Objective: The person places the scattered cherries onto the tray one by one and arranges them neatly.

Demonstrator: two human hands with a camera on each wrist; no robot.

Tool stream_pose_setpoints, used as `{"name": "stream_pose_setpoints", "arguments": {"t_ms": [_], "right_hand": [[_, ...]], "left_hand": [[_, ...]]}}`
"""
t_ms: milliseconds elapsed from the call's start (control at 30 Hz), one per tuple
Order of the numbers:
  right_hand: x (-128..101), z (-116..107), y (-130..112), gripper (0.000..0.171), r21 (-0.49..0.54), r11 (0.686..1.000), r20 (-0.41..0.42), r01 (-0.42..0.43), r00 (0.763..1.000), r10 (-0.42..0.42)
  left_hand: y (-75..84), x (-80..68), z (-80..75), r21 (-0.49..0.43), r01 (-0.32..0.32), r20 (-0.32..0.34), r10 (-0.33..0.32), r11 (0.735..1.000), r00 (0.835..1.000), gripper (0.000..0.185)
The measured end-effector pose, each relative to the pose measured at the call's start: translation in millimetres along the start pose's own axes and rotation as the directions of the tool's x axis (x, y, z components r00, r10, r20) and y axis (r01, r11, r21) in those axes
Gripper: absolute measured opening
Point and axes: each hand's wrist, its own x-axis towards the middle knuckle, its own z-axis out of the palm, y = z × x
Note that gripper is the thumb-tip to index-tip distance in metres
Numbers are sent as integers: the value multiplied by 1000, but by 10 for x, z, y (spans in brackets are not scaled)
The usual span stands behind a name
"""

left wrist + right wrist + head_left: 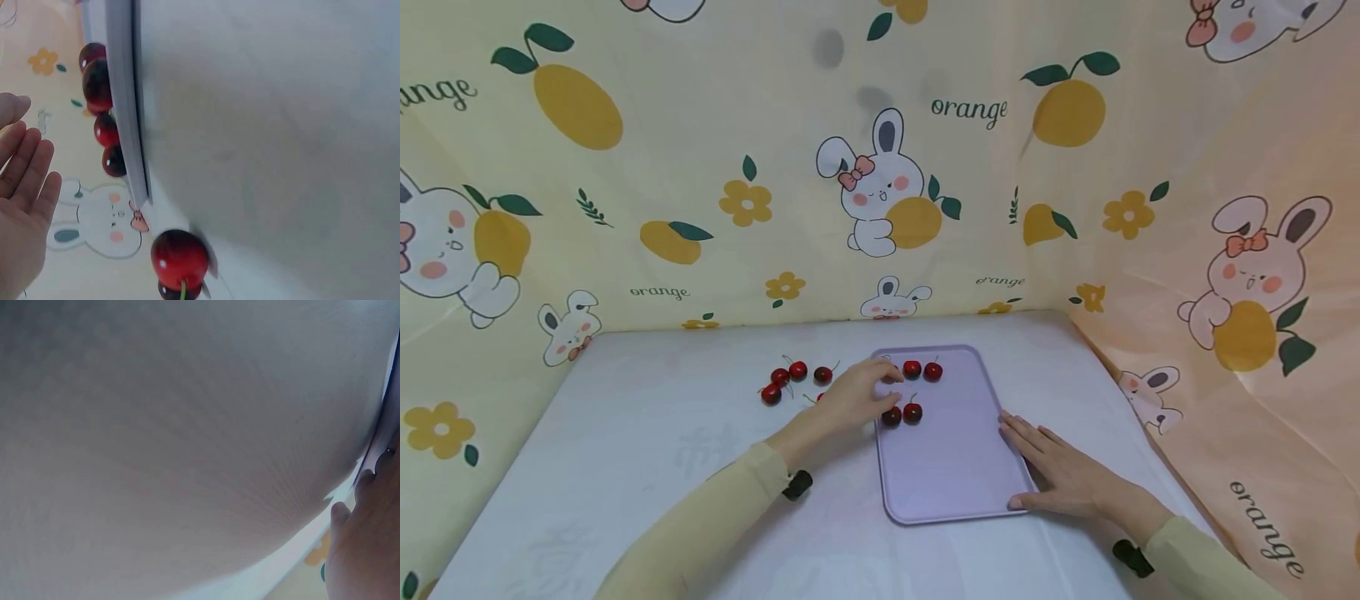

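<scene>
**Left hand at the tray's edge, right hand bracing it**

The left hand (855, 398), just left of frame centre, reaches over the lavender tray's (951, 467) left rim; the fingers look loosely extended in the wrist view, and whether they pinch a cherry cannot be told. Four cherries on the tray (912, 411) lie beside the fingertips (two near, two farther up). The right hand (1060, 477) lies flat, fingers together, against the tray's right edge. Loose cherries on the table (797, 370) sit left of the hand. Risk: a brushing finger may roll the round fruit off.
</scene>
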Motion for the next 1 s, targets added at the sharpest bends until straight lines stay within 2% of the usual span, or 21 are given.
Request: {"name": "stream_pose_setpoints", "arguments": {"t_ms": [67,200,367,533,833,1000], "right_hand": [[-2,0,-1,110,5,1000,-3,0,1000,0],[-5,2,-2,110,11,1000,-7,0,1000,0],[-7,2,1,110,7,1000,-10,2,1000,-2],[-5,12,8,110,2,1000,-21,17,1000,-17],[-2,18,16,110,6,1000,-16,16,1000,-16],[0,18,14,110,2,1000,-14,14,1000,-14]], "left_hand": [[-40,-23,-41,-23,-8,-34,7,1000,999,24],[-144,-64,-124,-11,-17,-93,16,1000,995,24],[-258,-116,-246,17,11,-121,-9,1000,993,24],[-353,-194,-358,16,66,-108,-64,998,992,22],[-559,-303,-525,20,121,-50,-119,992,992,26],[-662,-332,-601,86,159,-33,-157,984,987,30]]}}
